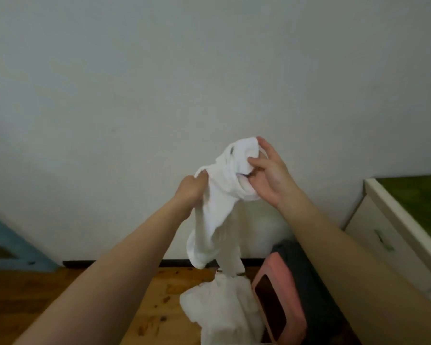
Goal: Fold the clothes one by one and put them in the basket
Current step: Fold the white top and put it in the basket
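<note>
A white garment (219,195) hangs bunched in the air in front of the wall, its lower end trailing down to the floor at the bottom middle. My left hand (189,189) grips its left upper edge, fingers curled into the cloth. My right hand (266,173) pinches the top right of the bunch between thumb and fingers. A pink basket (281,290) stands on the floor just right of the trailing cloth, with dark fabric (296,257) inside or behind it; my right forearm hides part of it.
A wooden floor (60,295) lies below, with a dark skirting board along a pale wall (159,83). A white cabinet with a green top (396,232) stands at the right. A blue frame (8,240) sits at the lower left.
</note>
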